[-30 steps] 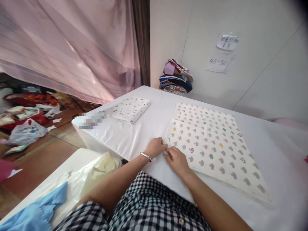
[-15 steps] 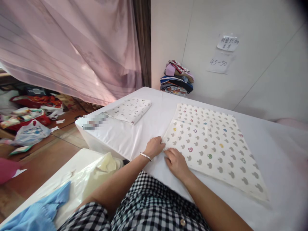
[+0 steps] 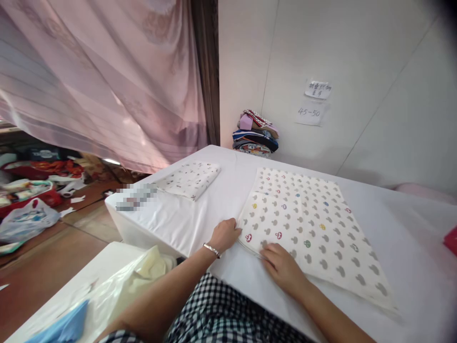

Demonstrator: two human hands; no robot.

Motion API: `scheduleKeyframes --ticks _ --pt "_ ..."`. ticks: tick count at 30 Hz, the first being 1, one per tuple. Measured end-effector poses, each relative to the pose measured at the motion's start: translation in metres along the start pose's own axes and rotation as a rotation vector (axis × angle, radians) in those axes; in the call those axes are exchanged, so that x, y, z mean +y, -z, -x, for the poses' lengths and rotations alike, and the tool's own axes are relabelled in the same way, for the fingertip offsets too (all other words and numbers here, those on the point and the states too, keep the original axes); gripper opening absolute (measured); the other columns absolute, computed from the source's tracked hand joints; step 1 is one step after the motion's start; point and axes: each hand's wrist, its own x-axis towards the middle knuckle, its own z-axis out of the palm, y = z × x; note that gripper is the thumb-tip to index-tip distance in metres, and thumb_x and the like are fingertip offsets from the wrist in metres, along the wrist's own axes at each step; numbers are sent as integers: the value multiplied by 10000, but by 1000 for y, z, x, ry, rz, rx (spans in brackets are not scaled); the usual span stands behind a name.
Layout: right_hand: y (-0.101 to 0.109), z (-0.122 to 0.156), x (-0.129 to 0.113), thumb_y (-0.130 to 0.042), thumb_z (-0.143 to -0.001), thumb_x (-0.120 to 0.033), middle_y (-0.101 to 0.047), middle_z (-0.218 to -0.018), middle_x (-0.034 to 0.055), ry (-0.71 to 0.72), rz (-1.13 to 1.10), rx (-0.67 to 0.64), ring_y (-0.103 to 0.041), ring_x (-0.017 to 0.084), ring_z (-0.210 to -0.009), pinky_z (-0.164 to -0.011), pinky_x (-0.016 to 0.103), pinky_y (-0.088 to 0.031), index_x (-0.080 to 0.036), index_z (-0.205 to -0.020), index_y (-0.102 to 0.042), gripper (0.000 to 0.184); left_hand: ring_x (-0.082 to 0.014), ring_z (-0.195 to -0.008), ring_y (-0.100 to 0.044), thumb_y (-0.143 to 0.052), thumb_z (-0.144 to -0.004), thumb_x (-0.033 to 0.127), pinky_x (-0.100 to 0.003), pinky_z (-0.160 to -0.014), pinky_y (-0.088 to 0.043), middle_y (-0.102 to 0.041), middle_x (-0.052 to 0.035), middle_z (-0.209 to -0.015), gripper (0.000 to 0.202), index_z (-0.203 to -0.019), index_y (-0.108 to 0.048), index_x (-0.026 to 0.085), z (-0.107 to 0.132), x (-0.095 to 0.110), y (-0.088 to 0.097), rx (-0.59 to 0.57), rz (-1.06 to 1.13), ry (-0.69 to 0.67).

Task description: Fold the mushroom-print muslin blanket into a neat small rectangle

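— A white-covered surface [image 3: 221, 190] runs along a pale wall, with a pink curtain [image 3: 107, 85] hanging to the left. What is being handled?

— A mushroom-print cloth [image 3: 307, 224], spread flat on the right half of the surface and doubled over, so layered edges show along its near side. The left hand [image 3: 224, 234], with a bracelet [image 3: 211, 249] at the wrist, sits at the near left corner. Its grip is narrow, with the fingers curled onto the corner's edge.

— And the right hand [image 3: 282, 267]?

— It lies palm down on the near edge, just beside the left. I cannot tell whether its grip pinches the layers or only presses on them.

— How should the corner be handled well?

— In my judgement, every layer should be caught together at the corner, with the edges matched before any lift. The right hand can hold the near edge flat so the print does not skew, and any pull should be gentle and even so the thin fabric does not wrinkle.

— Is anything else close by?

— A small folded cloth [image 3: 189, 178] lies well apart on the left, and a stack of folded fabrics [image 3: 255, 136] stands against the wall below paper notes [image 3: 310, 114].
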Motion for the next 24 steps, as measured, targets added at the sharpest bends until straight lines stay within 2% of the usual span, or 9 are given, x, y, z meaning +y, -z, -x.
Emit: scheduleKeyframes --ticks 2,5,9,12,14,17,21,24 --pt "18 29 16 -400 -898 -255 -608 -929 55 -68 24 15 -564 192 -876 -768 337 -487 -260 -938 -642 245 -226 -806 -608 -481 -793 319 -291 -661 -396 -649 -94 -828 172 -803 -570 173 -1 -1 0 -5 4 3" --pt "40 89 57 -447 -879 -339 -622 -1032 55 -212 80 81 -582 211 -957 -825 348 -503 -311 -960 -659 229 -219 -792 -603 -477 -793 314 -283 -654 -389 -647 -85 -809 163 -791 -568 178 -3 -4 0 -7 6 2" --pt "62 177 120 -510 -795 -469 -649 -1024 85 -469 238 343 -609 270 -947 -833 419 -516 -290 -849 -706 272 -201 -745 -590 -471 -788 304 -264 -615 -363 -635 -65 -766 145 -743 -545 189 -7 -7 -1 -18 19 -20" --pt "79 217 138 -510 -765 -486 -654 -1002 104 -619 276 464 -606 288 -941 -860 455 -491 -265 -811 -709 302 -185 -691 -576 -463 -786 323 -253 -579 -336 -618 -43 -717 165 -692 -505 194 -11 -10 0 -26 38 -35" --pt "91 225 134 -489 -773 -466 -663 -940 106 -683 246 490 -612 276 -895 -834 437 -493 -255 -766 -696 296 -180 -661 -568 -450 -790 341 -253 -570 -328 -605 -29 -678 190 -669 -479 197 -14 -11 1 -42 45 -50" --pt "106 215 117 -477 -770 -437 -667 -839 91 -787 155 533 -608 253 -823 -766 394 -492 -239 -719 -664 278 -185 -652 -572 -426 -804 381 -260 -582 -338 -601 -21 -651 234 -659 -466 201 -18 -11 4 -82 44 -74" --pt "120 196 107 -540 -693 -348 -677 -848 78 -1085 -47 673 -600 230 -843 -797 362 -464 -190 -772 -661 214 -219 -697 -599 -426 -801 455 -281 -627 -372 -622 -22 -657 271 -712 -502 209 -21 -11 8 -144 51 -70" --pt "127 192 112 -522 -718 -319 -659 -676 41 -1228 -147 647 -605 183 -671 -642 300 -486 -162 -818 -658 231 -241 -742 -612 -439 -788 481 -286 -653 -385 -633 1 -640 277 -752 -525 220 -24 -9 12 -191 51 -22"
